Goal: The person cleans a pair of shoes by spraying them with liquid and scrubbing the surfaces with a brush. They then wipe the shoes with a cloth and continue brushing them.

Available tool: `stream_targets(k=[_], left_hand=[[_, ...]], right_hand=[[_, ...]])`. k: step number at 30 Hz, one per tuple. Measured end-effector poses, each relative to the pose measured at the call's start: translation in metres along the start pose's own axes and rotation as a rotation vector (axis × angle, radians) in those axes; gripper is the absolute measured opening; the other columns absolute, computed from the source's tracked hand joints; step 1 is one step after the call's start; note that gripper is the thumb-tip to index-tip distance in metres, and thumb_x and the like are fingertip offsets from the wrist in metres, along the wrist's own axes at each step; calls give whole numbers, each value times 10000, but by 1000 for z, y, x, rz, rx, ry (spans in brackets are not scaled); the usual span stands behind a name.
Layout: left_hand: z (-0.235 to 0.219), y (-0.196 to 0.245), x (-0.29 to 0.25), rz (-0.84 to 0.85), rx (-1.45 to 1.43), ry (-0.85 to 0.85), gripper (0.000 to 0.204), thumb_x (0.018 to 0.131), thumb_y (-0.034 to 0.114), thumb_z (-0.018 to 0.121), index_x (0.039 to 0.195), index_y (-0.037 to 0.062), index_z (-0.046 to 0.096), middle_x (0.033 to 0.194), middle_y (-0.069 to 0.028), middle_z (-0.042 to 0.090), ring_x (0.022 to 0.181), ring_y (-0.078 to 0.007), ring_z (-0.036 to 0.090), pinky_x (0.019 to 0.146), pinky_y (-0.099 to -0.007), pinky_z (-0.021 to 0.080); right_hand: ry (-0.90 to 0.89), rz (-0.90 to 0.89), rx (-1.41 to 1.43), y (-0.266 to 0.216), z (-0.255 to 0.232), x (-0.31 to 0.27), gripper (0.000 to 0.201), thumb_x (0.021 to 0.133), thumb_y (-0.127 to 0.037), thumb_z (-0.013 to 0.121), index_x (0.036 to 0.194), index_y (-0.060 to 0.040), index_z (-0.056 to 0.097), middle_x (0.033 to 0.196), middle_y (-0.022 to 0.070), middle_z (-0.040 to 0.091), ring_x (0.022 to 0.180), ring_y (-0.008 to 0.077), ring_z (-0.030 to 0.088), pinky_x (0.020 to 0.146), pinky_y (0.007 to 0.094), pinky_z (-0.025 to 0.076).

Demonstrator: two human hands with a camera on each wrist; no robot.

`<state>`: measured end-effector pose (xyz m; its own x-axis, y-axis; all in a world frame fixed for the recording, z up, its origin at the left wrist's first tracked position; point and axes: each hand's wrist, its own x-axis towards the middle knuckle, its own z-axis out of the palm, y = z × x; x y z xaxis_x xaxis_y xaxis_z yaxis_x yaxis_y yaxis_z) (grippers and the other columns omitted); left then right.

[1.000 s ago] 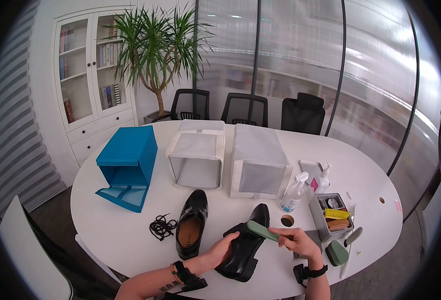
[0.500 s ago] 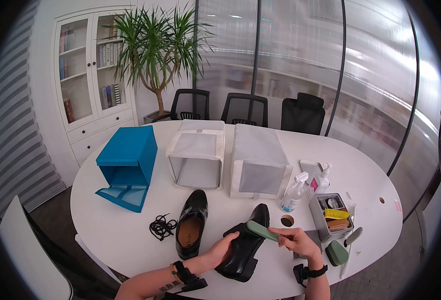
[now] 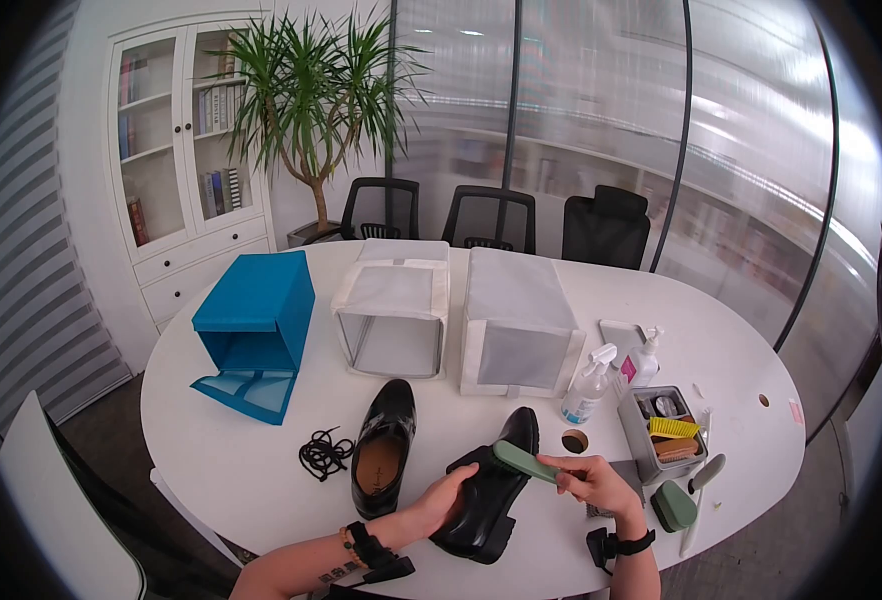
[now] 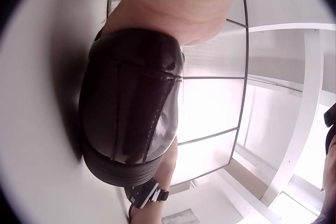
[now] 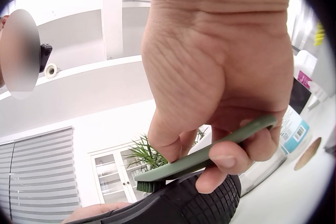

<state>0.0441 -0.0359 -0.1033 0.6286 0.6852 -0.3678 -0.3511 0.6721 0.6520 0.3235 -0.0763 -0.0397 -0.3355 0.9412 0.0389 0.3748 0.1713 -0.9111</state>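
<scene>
Black shoe [image 3: 491,505] in the left hand [image 3: 441,503], just beneath the green brush [image 3: 523,460] in the right hand [image 3: 599,484].

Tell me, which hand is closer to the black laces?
The left hand. It holds one shoe, right of the laces, with the other shoe between. The right hand is farther right, gripping the green brush.

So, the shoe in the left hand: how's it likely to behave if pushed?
The shoe may tip or turn, since the left hand holds it tilted, not standing flat on its sole. Its upper could be slippery, judging by the glossy sheen. The sole looks thick and treaded, so probably fairly stiff.
</scene>
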Motion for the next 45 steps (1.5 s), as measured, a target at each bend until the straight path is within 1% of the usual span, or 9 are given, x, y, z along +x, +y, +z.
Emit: stream_targets(k=[9,26,28,34,40,41,42,43,45], left_hand=[[-1,0,0,-4,-1,-7,538,1082,364,435,1461,-18,416,1391,-138,581,1240,-236,594,1101,-398,462],[-1,0,0,-9,6,-5,544,1077,374,441,1461,-10,418,1382,-141,589,1233,-245,603,1091,-405,471],[0,0,0,-3,-13,7,515,1082,351,444,1435,-24,445,1346,-152,614,1186,-233,638,1057,-365,506],[-1,0,1,4,-15,5,514,1081,349,447,1437,-22,443,1364,-150,604,1209,-228,625,1077,-361,491],[0,0,0,-3,-32,8,513,1081,347,451,1438,-21,443,1372,-150,600,1219,-227,619,1089,-363,482],[0,0,0,-3,-32,8,513,1081,347,451,1438,-21,443,1372,-150,600,1219,-227,619,1089,-363,482],[0,0,0,-2,-21,6,528,1080,358,442,1450,-19,428,1380,-153,593,1228,-243,611,1095,-389,473],[0,0,0,0,-10,5,543,1080,368,434,1463,-16,413,1388,-156,586,1237,-259,603,1100,-415,463],[-3,-1,3,0,-8,1,545,1080,372,433,1463,-15,414,1395,-154,581,1245,-256,597,1104,-413,460]], right_hand=[[-4,3,1,1,0,0,398,1003,-72,581,1387,-156,648,757,-14,614,666,34,514,546,215,425],[-2,-10,19,-1,1,0,415,993,-64,569,1390,-157,645,745,-15,602,634,36,473,547,214,417],[0,-9,18,-1,1,0,416,992,-63,570,1390,-158,645,745,-16,601,633,36,470,547,214,416],[1,23,8,-1,1,0,413,995,-68,573,1390,-163,645,746,-16,603,632,37,465,549,217,416],[5,-26,-5,0,1,0,402,1000,-81,584,1390,-161,647,746,-15,604,651,40,484,552,218,415],[-3,-4,-3,-3,0,0,410,993,-71,597,1392,-152,644,764,-11,609,675,40,496,581,222,431],[-11,17,0,-4,0,0,419,985,-61,609,1394,-143,641,782,-6,615,699,41,507,609,226,447],[-11,18,1,-4,0,0,419,985,-61,609,1394,-143,641,782,-6,615,699,41,507,609,226,447],[-10,-11,-25,-2,0,-1,461,944,-40,680,1397,-110,631,921,27,704,803,60,573,744,249,504]])
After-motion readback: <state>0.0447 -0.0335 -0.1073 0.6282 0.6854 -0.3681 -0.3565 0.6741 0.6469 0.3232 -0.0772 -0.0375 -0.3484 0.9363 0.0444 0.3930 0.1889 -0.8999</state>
